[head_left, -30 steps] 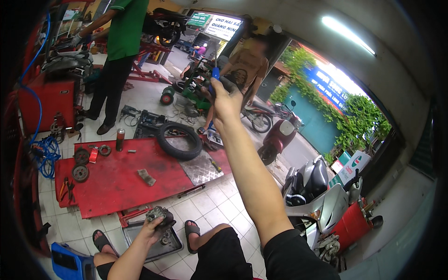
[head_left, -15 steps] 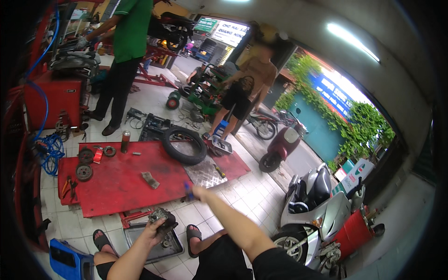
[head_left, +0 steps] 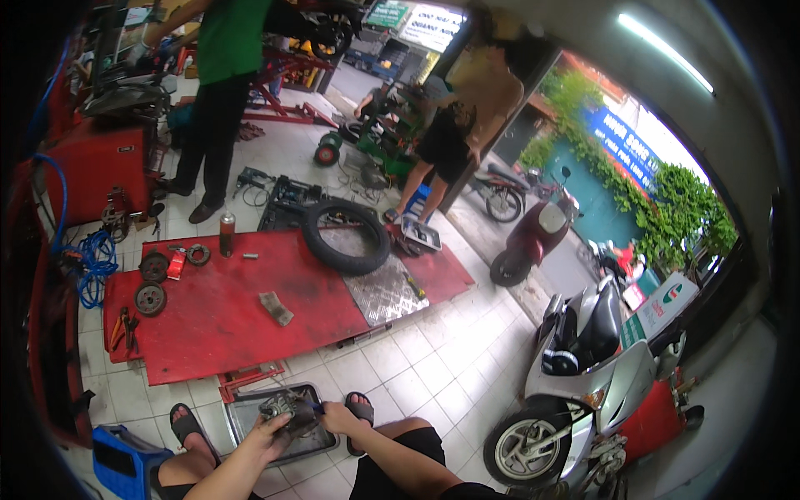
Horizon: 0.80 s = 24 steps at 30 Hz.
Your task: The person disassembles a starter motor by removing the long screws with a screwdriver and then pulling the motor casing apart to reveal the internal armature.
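Note:
My left hand [head_left: 268, 435] is wrapped round a dark, greasy metal engine part [head_left: 293, 412], low between my knees. My right hand [head_left: 339, 418] is closed on a small blue-handled tool [head_left: 317, 408]; its far end is hidden against the side of the part, so its kind does not show. Under both hands sits a grey metal tray [head_left: 243, 417] with dark liquid or grime in it. A worn tan block or pad [head_left: 275, 308] lies on the red lift platform [head_left: 225, 342] in front of me.
On the platform are a tyre [head_left: 346, 268], a spray can [head_left: 227, 234], round wheel parts [head_left: 151, 297], pliers [head_left: 125, 329] and a yellow-handled screwdriver [head_left: 415, 287]. A silver scooter [head_left: 575, 379] stands at right. Two people [head_left: 227, 100] stand beyond; a blue stool-like box [head_left: 125, 458] is at lower left.
My right hand has come back from over the platform's near edge, bringing the blue-handled tool to the engine part. My left hand still holds the part over the tray. The view has shifted slightly.

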Each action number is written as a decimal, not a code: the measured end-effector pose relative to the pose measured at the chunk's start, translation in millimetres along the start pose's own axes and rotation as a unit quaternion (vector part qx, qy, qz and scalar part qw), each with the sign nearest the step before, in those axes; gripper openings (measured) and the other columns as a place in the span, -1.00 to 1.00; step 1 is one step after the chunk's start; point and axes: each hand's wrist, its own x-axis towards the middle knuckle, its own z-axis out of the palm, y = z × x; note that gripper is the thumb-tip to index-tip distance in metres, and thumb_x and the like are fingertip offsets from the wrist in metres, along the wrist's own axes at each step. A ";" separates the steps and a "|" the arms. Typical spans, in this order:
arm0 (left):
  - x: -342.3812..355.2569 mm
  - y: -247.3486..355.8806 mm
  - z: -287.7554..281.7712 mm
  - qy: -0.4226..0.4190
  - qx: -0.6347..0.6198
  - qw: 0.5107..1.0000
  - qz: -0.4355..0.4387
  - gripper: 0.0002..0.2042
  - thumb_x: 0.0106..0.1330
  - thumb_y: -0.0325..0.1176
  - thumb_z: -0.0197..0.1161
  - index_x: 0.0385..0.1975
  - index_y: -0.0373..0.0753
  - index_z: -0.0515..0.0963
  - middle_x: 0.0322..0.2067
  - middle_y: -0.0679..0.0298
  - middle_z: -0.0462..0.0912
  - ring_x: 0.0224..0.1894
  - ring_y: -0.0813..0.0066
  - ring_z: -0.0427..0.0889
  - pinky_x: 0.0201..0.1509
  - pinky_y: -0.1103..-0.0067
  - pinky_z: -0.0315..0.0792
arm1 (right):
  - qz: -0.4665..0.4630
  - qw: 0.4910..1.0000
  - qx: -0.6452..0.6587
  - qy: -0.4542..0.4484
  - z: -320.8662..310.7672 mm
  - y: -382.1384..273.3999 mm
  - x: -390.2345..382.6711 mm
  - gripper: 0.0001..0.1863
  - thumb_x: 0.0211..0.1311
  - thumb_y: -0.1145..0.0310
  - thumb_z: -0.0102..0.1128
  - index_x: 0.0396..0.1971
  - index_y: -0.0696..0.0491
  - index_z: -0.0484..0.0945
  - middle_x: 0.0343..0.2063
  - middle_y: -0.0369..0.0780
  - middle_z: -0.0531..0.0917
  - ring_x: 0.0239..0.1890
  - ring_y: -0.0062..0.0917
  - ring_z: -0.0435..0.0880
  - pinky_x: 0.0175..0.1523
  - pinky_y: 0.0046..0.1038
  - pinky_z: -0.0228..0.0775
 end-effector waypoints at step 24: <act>5.2 9.9 -5.6 0.043 0.065 0.997 0.026 -0.44 0.08 -0.46 0.45 0.11 -0.32 0.41 0.02 0.10 0.57 0.11 0.12 0.56 0.28 0.08 0.38 | -0.026 0.894 0.436 -0.100 -80.9 -51.0 -0.4 -0.67 0.25 0.34 0.27 -0.08 0.21 0.48 -0.37 -0.30 0.59 -0.33 -0.68 0.51 -0.24 -0.56 0.38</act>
